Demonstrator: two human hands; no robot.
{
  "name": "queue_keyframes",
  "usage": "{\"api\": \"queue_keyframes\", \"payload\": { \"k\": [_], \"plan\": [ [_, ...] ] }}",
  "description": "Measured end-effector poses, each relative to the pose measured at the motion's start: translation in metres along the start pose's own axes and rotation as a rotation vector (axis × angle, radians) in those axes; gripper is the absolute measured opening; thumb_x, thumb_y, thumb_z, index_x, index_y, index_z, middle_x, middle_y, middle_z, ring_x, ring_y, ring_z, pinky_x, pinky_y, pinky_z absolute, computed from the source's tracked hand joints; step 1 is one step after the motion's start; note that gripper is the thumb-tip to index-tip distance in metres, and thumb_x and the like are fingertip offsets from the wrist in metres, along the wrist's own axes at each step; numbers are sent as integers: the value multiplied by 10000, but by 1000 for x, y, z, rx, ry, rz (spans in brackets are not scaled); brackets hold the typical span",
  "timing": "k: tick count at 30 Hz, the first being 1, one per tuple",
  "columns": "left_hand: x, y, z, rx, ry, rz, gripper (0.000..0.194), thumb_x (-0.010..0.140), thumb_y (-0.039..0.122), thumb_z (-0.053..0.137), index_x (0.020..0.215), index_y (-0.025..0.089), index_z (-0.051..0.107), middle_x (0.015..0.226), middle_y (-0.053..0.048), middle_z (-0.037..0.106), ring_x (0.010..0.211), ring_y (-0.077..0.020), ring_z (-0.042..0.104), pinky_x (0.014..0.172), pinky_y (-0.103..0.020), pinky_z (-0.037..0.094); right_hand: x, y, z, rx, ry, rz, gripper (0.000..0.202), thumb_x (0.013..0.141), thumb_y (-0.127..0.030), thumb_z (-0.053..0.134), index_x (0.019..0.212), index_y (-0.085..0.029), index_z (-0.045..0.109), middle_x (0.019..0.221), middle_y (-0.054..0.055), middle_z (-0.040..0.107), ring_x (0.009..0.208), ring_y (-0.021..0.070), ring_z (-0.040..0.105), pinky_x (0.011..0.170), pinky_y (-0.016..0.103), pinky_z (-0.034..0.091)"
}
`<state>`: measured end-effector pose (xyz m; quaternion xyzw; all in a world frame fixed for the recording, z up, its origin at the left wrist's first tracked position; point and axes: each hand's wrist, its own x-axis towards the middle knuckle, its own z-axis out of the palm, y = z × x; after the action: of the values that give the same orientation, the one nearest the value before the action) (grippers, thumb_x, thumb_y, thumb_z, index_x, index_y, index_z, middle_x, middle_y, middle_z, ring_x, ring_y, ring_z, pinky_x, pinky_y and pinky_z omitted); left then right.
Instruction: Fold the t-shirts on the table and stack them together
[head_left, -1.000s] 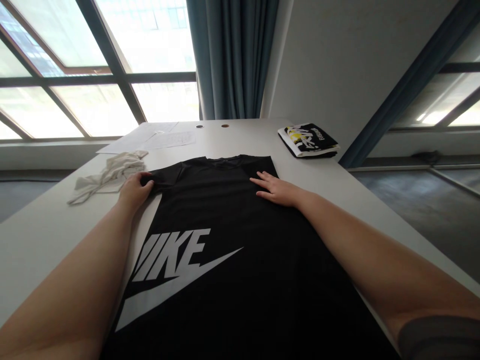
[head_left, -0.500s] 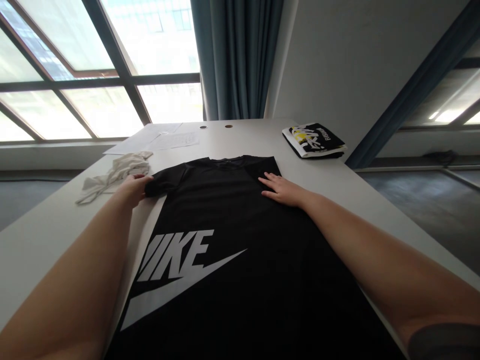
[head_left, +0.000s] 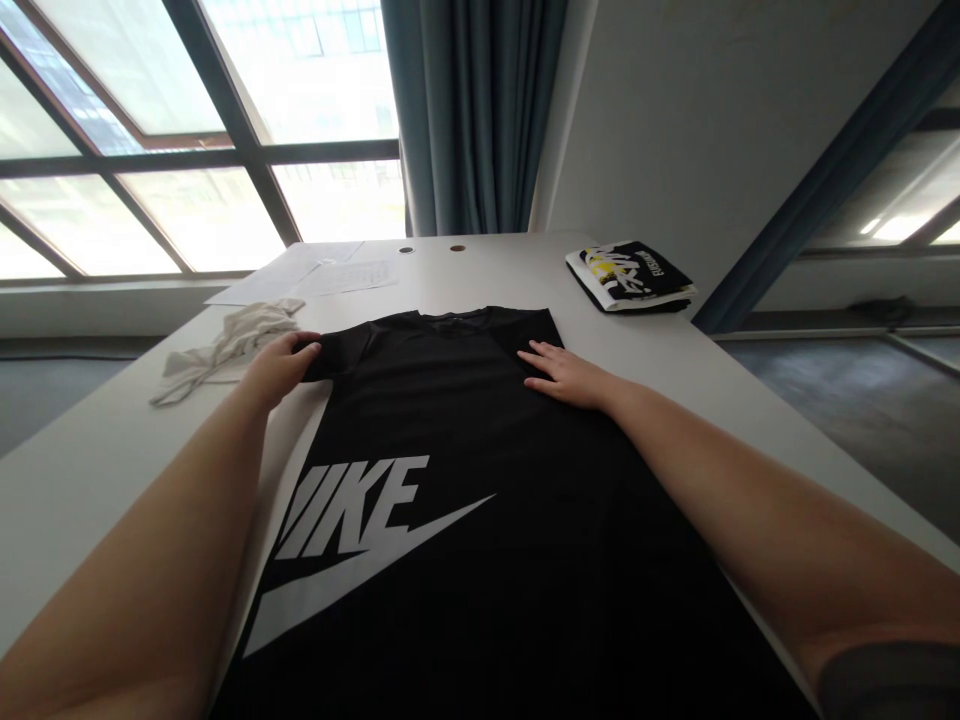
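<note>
A black T-shirt [head_left: 480,430] lies spread out with its collar at the far end and a grey NIKE print across its front. At its left sleeve end, my left hand [head_left: 281,368] has its fingers closed on the cloth edge, thumb on top. My right hand [head_left: 566,375] rests flat near the other sleeve, fingers spread over the black fabric. The shirt's lower end runs out of view at the bottom.
The white table [head_left: 465,275] bears a crumpled off-white cloth [head_left: 232,345] at left, papers [head_left: 345,275] behind it, and folded printed clothes [head_left: 630,275] at back right. Two round holes are near the far edge. A blue curtain [head_left: 476,120] hangs behind.
My left hand has shifted a little to the right and away from me, and the sleeve end has drawn slightly inward with it. My right hand has stayed flat on the shirt.
</note>
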<state>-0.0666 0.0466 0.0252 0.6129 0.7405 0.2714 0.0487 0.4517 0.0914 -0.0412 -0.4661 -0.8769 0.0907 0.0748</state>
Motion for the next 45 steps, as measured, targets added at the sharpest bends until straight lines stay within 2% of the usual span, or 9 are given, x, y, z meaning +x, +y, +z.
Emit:
{"api": "queue_keyframes", "payload": {
  "k": [5,11,14,17,21,31,38,42,45],
  "plan": [
    [-9,36,-5,118,63,325,465,931,378,568,1334,198,714,1370,-89,675,1246,-319,638,1139,-432,484,0,3,1,16,14,-17,792,1003,-735,463,1667,-305,423,1758,57,303,1619,358,262,1332,539,235],
    [-32,73,11,174,-254,605,560,968,443,564,1510,303,580,1422,-55,657,1140,-273,707,1069,-403,519,-1,-1,0,15,9,-5,778,1009,-711,474,1672,-308,415,1759,58,293,1616,375,266,1330,560,239],
    [-37,69,37,183,-325,584,631,1008,530,501,1580,263,509,1532,-94,597,1304,-295,647,1146,-410,473,-1,-3,0,14,9,-6,779,1010,-706,471,1675,-304,410,1762,60,279,1616,379,262,1327,567,243],
    [-35,56,63,260,-362,518,713,1032,570,426,1633,186,444,1706,-135,401,1559,-337,400,1273,-458,326,1,-6,0,1,-6,11,794,1014,-705,460,1680,-277,401,1768,74,254,1620,373,251,1330,549,235],
    [-29,45,77,313,-399,454,779,1049,606,377,1685,158,354,1766,-139,268,1633,-336,239,1311,-468,240,2,-6,-2,-1,-32,20,804,1010,-706,458,1684,-273,391,1770,76,242,1623,371,235,1332,546,228],
    [-17,40,84,307,-346,503,761,1055,616,365,1680,182,374,1761,-108,293,1629,-308,258,1319,-445,219,6,3,2,-30,-5,-1,784,1018,-710,413,1686,-302,381,1765,56,264,1616,365,260,1321,555,253],
    [-9,53,81,290,-278,521,661,1054,516,409,1621,182,474,1708,-119,405,1581,-314,358,1289,-453,287,10,4,1,-44,27,12,776,1028,-714,383,1687,-305,377,1764,53,276,1616,365,265,1319,554,252],
    [-25,50,71,265,-117,474,570,1065,470,383,1524,193,578,1624,-135,499,1497,-332,460,1249,-495,345,10,0,-2,-57,8,33,788,1034,-697,384,1686,-254,386,1765,88,266,1619,358,262,1326,523,241],
    [-57,30,56,278,-77,390,577,1063,493,383,1558,235,530,1649,-123,473,1544,-328,400,1263,-506,314,10,1,-2,-67,21,26,768,1035,-687,393,1680,-270,395,1758,82,289,1615,351,278,1321,527,252]
  ]
}}
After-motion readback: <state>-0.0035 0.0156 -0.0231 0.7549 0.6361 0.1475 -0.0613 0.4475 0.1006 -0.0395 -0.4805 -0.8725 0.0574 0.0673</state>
